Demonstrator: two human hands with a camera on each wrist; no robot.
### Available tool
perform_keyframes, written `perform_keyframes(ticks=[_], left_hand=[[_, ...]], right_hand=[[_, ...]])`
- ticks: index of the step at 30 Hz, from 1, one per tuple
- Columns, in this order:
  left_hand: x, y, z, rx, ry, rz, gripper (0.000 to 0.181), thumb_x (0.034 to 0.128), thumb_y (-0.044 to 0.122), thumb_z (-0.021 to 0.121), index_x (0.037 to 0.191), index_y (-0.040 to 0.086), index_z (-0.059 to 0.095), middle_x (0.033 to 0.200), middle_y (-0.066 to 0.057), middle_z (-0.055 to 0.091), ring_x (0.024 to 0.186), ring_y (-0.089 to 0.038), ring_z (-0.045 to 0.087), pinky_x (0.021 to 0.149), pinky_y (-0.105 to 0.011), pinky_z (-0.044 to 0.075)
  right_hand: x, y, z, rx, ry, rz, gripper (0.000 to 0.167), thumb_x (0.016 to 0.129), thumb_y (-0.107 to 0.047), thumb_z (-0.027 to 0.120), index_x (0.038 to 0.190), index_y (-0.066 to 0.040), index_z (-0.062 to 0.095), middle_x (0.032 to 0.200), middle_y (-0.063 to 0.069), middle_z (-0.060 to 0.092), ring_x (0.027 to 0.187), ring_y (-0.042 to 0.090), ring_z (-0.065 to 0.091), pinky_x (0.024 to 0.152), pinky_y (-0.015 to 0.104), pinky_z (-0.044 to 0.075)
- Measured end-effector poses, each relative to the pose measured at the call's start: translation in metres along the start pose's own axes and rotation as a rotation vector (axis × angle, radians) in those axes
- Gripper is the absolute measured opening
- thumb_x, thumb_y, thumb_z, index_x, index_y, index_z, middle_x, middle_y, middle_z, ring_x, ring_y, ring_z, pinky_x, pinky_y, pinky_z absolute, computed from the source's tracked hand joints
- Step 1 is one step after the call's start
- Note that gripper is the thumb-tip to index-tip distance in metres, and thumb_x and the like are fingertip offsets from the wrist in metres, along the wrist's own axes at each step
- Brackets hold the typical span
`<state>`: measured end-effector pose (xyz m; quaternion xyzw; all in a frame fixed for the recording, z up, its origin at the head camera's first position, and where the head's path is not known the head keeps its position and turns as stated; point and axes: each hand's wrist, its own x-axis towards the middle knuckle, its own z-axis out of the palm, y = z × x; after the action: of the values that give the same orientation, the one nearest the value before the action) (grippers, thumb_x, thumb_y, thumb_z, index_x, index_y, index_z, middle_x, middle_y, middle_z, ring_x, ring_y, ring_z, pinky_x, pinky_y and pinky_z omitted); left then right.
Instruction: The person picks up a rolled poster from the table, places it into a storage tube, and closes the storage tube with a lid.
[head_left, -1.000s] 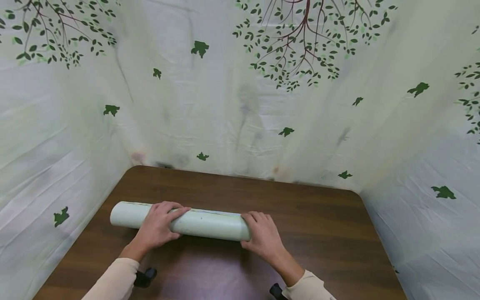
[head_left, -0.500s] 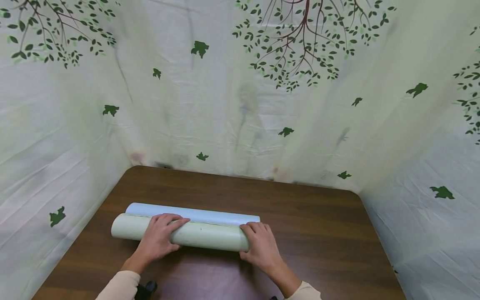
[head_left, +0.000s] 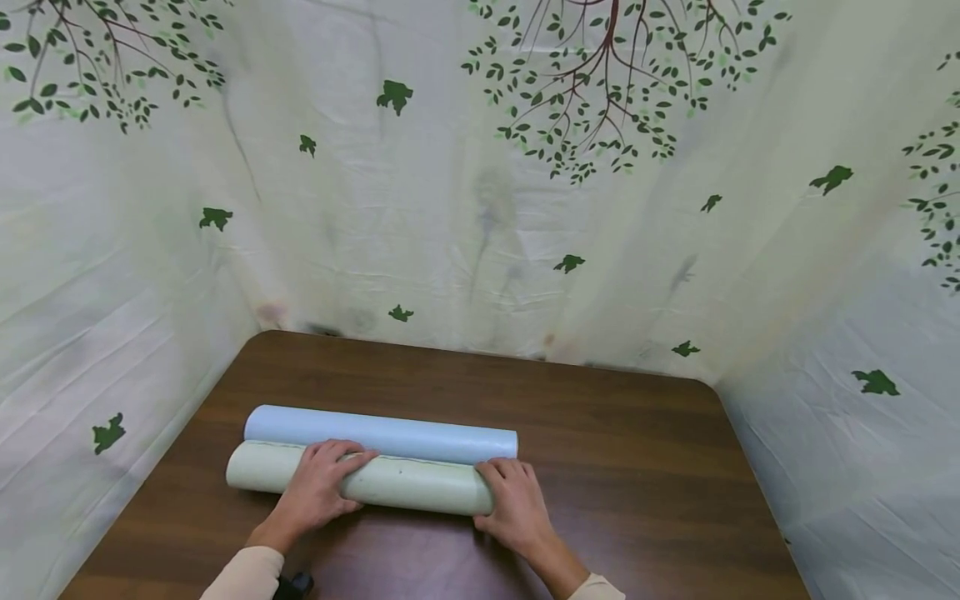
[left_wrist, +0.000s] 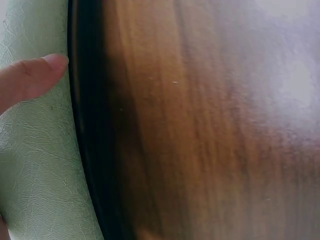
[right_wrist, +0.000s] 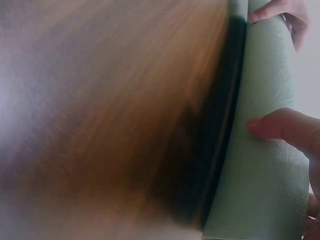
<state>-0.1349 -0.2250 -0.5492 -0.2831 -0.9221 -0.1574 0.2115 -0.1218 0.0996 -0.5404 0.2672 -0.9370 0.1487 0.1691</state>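
Note:
A pale green mat (head_left: 416,486), rolled into a tube with a leather-like grain, lies across the table. Its blue part (head_left: 390,432) stretches along the far side, curved, apparently the sheet's other face. My left hand (head_left: 318,487) grips the roll left of its middle, fingers over the top and thumb on the near side. At the right end, my right hand (head_left: 517,504) holds it the same way. In the left wrist view the left thumb (left_wrist: 37,77) presses the green surface. The right wrist view shows the right thumb (right_wrist: 285,129) on the roll, with the left hand (right_wrist: 282,10) beyond.
The brown wooden table (head_left: 615,450) has rounded far corners. Pale cloth (head_left: 480,233) printed with leaves and branches hangs behind it and on both sides. Dark wrist gear (head_left: 294,585) shows beside the left sleeve.
Both hands have drawn the green roll toward me. The blue part has come into view behind it and widened.

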Motion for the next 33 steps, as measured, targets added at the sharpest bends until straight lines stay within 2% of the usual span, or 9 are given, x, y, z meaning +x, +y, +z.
perform_keyframes(ticks=[4,13,24,33], left_hand=[[-0.004,0.000,0.001,-0.006,-0.007,-0.008,0.077,0.0381,0.022,0.096,0.111,0.016,0.071,0.103,-0.002,0.060,0.099,-0.026,0.056,0.082,-0.050,0.039],[-0.008,-0.002,0.008,-0.014,-0.018,-0.032,0.078,0.0363,0.022,0.095,0.111,0.016,0.071,0.104,-0.002,0.061,0.098,-0.029,0.056,0.083,-0.051,0.039],[-0.008,-0.001,0.010,-0.020,-0.023,-0.052,0.078,0.0374,0.020,0.095,0.111,0.016,0.069,0.104,-0.003,0.056,0.100,-0.032,0.053,0.084,-0.053,0.037],[-0.012,-0.002,0.012,0.000,0.009,-0.022,0.080,0.0387,0.020,0.096,0.114,0.016,0.068,0.106,-0.007,0.054,0.101,-0.034,0.051,0.083,-0.053,0.035]], right_hand=[[-0.003,-0.002,0.005,0.014,-0.001,0.010,0.069,0.049,-0.032,0.091,0.111,-0.014,0.065,0.102,0.000,0.062,0.096,0.020,0.058,0.088,0.038,0.043],[-0.002,0.003,0.014,0.029,0.034,-0.029,0.071,0.046,-0.031,0.092,0.109,-0.014,0.066,0.100,-0.001,0.062,0.095,0.019,0.057,0.086,0.037,0.045],[0.000,0.005,0.018,0.041,0.031,-0.013,0.071,0.045,-0.029,0.093,0.109,-0.014,0.066,0.103,0.000,0.058,0.097,0.019,0.056,0.087,0.038,0.043],[-0.003,0.002,0.020,0.037,0.053,0.017,0.072,0.047,-0.027,0.094,0.112,-0.013,0.066,0.108,0.002,0.054,0.101,0.021,0.052,0.091,0.041,0.042]])
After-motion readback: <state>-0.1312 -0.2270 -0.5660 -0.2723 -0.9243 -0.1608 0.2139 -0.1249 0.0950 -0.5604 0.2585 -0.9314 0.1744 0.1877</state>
